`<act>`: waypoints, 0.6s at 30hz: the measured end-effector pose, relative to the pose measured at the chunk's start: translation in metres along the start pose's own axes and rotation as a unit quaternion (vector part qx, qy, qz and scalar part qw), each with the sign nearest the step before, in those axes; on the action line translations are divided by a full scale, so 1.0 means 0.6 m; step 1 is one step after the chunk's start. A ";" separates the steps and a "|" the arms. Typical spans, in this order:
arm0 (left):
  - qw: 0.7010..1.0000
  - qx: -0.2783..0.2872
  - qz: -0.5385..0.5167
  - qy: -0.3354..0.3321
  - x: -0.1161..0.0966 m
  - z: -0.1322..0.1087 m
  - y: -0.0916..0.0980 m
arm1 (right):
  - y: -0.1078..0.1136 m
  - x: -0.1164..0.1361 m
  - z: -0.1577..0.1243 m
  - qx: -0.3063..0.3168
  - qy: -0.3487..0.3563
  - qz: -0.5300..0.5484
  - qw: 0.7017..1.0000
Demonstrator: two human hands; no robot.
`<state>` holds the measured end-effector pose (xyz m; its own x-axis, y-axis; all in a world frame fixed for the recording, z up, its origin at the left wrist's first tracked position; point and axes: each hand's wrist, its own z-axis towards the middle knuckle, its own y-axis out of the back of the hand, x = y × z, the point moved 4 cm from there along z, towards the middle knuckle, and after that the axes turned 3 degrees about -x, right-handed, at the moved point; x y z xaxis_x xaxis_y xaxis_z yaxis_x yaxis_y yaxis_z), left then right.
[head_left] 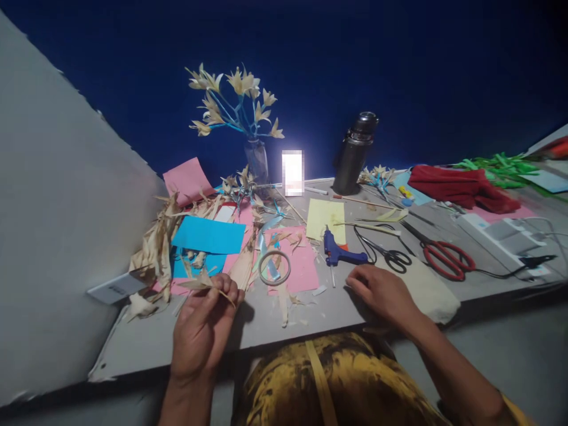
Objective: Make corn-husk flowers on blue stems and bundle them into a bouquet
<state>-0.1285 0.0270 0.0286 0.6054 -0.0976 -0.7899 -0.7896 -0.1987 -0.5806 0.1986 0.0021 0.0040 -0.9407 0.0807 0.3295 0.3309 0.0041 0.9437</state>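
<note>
Clamping a dried husk piece (200,283) between left fingers (227,285). Holding right fingers (361,277) curled, cannot tell whether apart or together, with a blue glue gun (341,254) just beyond them.

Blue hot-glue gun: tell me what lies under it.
The front of the hot-glue gun overlaps a yellow paper sheet; its handle lies over the grey tabletop. Anything directly beneath its body is covered and can't be seen.
</note>
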 end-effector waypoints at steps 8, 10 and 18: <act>0.999 0.000 0.046 0.017 -0.004 -0.001 -0.008 | -0.030 0.021 -0.002 0.008 -0.023 -0.084 0.996; 0.998 -0.001 0.063 0.014 -0.001 0.000 -0.003 | -0.036 0.024 0.002 0.017 -0.024 -0.102 0.994; 0.995 -0.022 0.090 0.040 0.025 -0.002 0.007 | -0.041 0.052 0.018 0.073 -0.039 -0.129 0.988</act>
<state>-0.1225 0.0234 0.0147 0.4616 -0.2126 -0.8613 -0.8821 -0.2126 -0.4203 0.1617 0.0152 -0.0093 -0.9883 0.1354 0.0700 0.0939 0.1788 0.9794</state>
